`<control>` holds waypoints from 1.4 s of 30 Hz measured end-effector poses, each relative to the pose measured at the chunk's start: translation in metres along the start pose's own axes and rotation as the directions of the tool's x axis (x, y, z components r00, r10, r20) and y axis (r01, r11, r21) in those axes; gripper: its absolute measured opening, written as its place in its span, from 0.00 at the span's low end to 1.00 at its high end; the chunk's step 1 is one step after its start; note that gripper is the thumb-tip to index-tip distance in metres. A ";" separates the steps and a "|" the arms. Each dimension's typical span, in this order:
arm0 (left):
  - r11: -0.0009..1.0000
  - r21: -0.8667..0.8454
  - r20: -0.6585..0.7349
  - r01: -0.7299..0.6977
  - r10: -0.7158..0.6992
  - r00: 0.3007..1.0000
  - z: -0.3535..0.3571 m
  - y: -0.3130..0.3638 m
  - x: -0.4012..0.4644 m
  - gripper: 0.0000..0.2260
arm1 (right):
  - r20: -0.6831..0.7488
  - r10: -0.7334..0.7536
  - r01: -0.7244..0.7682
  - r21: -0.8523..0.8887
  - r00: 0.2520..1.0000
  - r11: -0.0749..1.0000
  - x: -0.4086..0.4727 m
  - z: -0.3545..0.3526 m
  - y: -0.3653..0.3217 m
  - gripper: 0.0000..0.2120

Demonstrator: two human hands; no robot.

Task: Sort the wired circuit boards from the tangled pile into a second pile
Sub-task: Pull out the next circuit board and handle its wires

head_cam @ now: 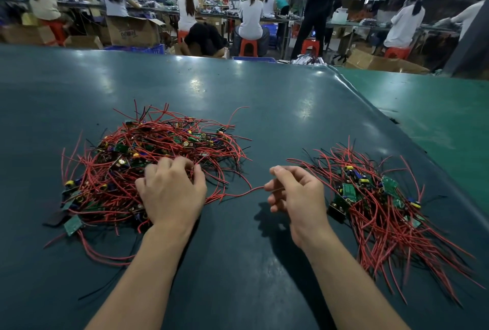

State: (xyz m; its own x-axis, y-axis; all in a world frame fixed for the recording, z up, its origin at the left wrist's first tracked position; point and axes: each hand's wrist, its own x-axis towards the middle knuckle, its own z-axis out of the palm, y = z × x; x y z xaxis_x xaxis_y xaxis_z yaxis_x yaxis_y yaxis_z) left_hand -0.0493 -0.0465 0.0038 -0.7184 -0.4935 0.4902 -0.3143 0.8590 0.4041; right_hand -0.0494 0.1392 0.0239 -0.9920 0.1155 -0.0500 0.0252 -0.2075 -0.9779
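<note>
Fingers of right hand (292, 192) curled, thumb and forefinger pinching end of a red wire (238, 193); wire runs left into the tangle (156, 155). Left hand (172, 192) palm-down on near edge of tangle, fingers bent and dug among wires; whether they clasp one cannot be told. Second pile (378, 205) lies right of right hand, apart from tangle. Both piles rest on dark green table (238, 91). Green boards show in each.
</note>
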 end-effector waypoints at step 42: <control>0.381 -0.925 0.176 -0.008 0.447 0.877 -0.008 0.046 -0.037 0.07 | 0.326 0.105 -0.147 0.107 0.939 0.983 -0.001 -0.001 -0.005 0.06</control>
State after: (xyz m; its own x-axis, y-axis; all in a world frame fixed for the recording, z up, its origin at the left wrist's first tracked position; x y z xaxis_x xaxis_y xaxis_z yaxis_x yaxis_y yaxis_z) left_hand -0.0318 0.0102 0.0107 -0.8799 -0.0248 0.4744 0.4600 0.2049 0.8639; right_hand -0.0480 0.1413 0.0289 -0.9696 -0.2303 -0.0830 0.1570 -0.3245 -0.9328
